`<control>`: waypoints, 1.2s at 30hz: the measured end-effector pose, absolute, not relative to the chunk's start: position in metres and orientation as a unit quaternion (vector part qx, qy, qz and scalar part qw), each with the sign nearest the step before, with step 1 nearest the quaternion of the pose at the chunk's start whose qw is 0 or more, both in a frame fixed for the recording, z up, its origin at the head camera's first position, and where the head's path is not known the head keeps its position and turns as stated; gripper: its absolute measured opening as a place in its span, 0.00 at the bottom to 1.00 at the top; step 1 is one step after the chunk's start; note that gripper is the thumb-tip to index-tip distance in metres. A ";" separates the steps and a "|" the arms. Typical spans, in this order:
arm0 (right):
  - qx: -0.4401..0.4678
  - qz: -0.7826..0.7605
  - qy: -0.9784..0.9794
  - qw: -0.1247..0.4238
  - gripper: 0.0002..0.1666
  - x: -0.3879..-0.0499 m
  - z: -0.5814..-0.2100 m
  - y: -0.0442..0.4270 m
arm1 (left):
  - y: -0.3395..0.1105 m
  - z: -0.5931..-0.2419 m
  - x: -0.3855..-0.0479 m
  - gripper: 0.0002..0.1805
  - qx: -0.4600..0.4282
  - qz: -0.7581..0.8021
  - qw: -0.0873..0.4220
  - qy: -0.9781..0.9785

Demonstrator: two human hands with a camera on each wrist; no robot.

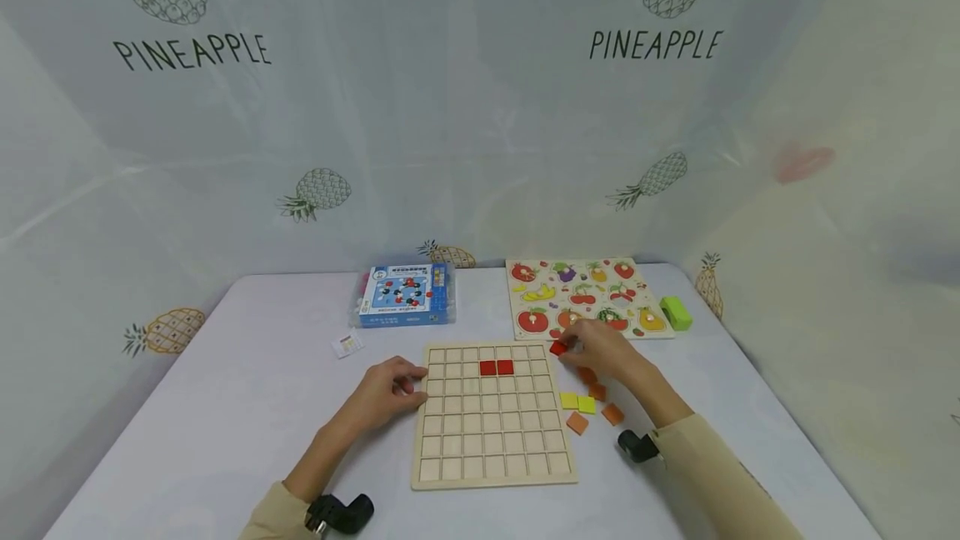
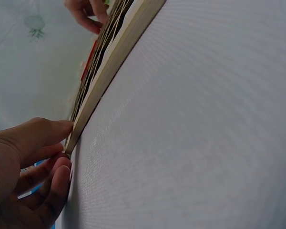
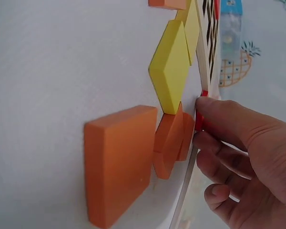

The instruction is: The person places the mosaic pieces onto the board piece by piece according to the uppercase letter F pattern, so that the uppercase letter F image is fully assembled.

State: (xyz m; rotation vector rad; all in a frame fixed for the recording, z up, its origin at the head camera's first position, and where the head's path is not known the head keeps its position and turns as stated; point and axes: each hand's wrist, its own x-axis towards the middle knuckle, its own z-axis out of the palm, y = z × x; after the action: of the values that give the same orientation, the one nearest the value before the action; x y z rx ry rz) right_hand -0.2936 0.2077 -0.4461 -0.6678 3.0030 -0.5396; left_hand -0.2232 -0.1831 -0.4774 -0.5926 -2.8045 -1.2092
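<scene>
A square wooden grid board (image 1: 495, 419) lies on the table with two red square tiles (image 1: 497, 367) side by side in its second row from the far edge. My left hand (image 1: 386, 394) holds the board's left edge with thumb and index finger, the other fingers curled. Between the thumb and fingers of my right hand (image 1: 600, 348) is another red tile (image 3: 200, 112), pinched just beyond the board's far right corner. Close to that hand are several orange tiles (image 3: 119, 162) and two yellow tiles (image 3: 170, 67), loose along the board's right side.
A fruit puzzle board (image 1: 581, 298) lies at the back right, beside a green block (image 1: 676, 312). At the back left is a blue-labelled plastic box (image 1: 402, 297). A small white printed card (image 1: 348, 345) lies in front of the box.
</scene>
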 end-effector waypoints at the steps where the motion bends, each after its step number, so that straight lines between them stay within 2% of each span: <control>1: -0.210 -0.174 0.962 0.012 0.17 -0.293 -0.446 0.207 | -0.183 -0.478 -0.223 0.20 -0.191 -0.388 0.019 -0.901; 18: -0.208 -0.181 0.960 0.036 0.17 -0.294 -0.444 0.207 | -0.184 -0.478 -0.222 0.19 -0.195 -0.395 0.024 -0.897; 24: -0.240 -0.172 0.955 0.018 0.18 -0.293 -0.439 0.205 | -0.183 -0.479 -0.221 0.19 -0.201 -0.401 0.027 -0.893; 36: -0.335 -0.174 0.926 0.009 0.13 -0.291 -0.417 0.168 | -0.184 -0.479 -0.221 0.20 -0.197 -0.400 0.027 -0.895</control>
State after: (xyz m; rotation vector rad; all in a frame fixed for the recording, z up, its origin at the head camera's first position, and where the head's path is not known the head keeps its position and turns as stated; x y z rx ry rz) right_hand -0.2915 0.1678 -0.4172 -1.0475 2.8928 -0.5430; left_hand -0.2209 -0.1836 -0.4794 -0.6083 -2.7644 -1.2341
